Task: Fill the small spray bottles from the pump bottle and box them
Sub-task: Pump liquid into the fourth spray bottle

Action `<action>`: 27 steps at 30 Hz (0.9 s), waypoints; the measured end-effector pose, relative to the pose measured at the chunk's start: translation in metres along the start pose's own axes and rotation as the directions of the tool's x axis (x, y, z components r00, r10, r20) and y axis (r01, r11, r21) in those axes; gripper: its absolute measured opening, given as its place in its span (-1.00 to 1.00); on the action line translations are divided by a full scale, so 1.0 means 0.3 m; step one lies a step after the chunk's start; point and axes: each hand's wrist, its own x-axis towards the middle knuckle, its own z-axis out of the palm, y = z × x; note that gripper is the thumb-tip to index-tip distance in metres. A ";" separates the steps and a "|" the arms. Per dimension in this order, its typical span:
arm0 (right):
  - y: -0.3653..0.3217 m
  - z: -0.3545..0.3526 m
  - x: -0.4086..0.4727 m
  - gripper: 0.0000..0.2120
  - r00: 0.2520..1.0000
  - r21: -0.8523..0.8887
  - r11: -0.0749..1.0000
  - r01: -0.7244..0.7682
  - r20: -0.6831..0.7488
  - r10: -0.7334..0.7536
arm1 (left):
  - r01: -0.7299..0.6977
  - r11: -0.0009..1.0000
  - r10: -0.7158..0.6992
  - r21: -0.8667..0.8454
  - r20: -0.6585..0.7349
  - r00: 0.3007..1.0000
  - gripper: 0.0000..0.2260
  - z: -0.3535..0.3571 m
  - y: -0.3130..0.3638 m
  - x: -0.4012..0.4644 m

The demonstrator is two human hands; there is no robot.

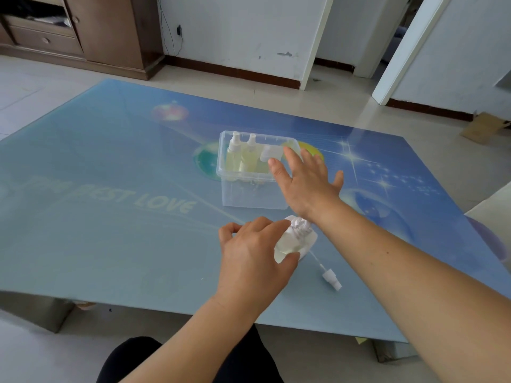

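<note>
The left hand grips a small bottle of pale liquid, uncapped, near the table's front edge. A spray cap lies just beside it. The right hand, fingers spread, hovers over the clear box holding two filled bottles upright.

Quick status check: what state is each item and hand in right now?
Clear box: upright, lidless.
Two spray bottles: upright in box, filled, capped.
Third bottle: in box, tilted.
Bottle in left hand: gripped, uncapped.
Spray head: lying loose on table.
Left hand: holding bottle.
Right hand: open over box.
</note>
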 end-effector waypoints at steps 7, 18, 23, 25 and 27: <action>0.014 0.046 0.007 -0.38 1.000 -0.011 1.000 -0.025 -0.003 0.025 | 0.016 1.000 -0.016 0.006 0.021 1.000 -0.80 0.019 -0.023 -0.010; 0.004 0.009 0.010 -0.39 1.000 -0.021 1.000 0.008 0.006 -0.008 | 0.007 1.000 -0.007 -0.010 0.015 1.000 -0.75 0.004 -0.006 0.001; 0.013 0.028 0.016 -0.38 1.000 -0.010 1.000 -0.010 -0.007 0.009 | 0.014 1.000 -0.013 -0.015 0.019 1.000 -0.76 0.014 -0.015 -0.002; 0.014 0.039 0.018 -0.39 1.000 -0.022 1.000 -0.014 -0.007 0.014 | 0.024 1.000 -0.024 -0.004 0.029 0.999 -0.78 0.020 -0.022 -0.004; 0.016 0.053 0.012 -0.39 1.000 -0.021 1.000 -0.022 0.003 0.022 | 0.037 0.999 -0.037 0.006 0.047 0.998 -0.80 0.025 -0.026 -0.008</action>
